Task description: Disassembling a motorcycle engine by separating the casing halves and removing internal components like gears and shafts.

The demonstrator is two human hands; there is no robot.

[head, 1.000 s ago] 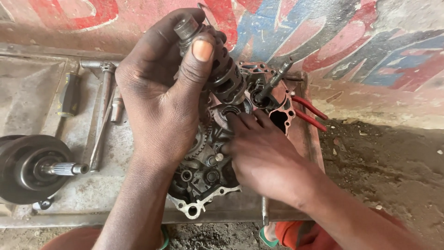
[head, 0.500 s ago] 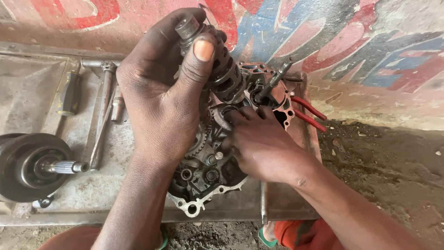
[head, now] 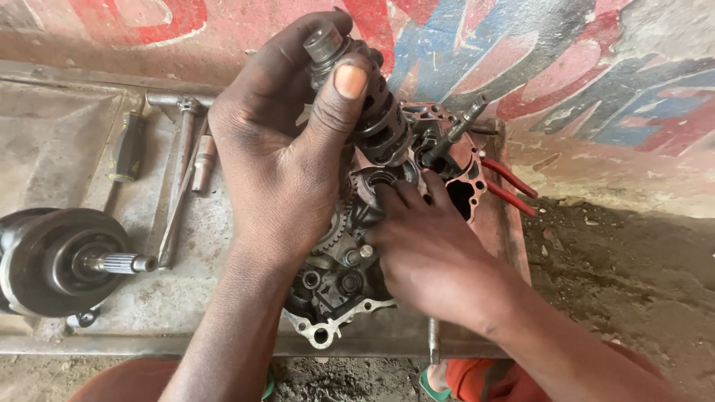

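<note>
Since the earlier frames, little has shifted: the right hand has slid slightly lower on the engine case, fingers spread and pressing into its open middle. Above the case, the left hand keeps its fingers wrapped around a gear shaft, thumb flat on it. Left of the case lie a clutch drum and screwdriver; red-handled pliers lie to its right.

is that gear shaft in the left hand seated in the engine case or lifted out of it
Lifted out. The left hand holds the gear shaft tilted above the engine case; its lower end is hidden.
</note>
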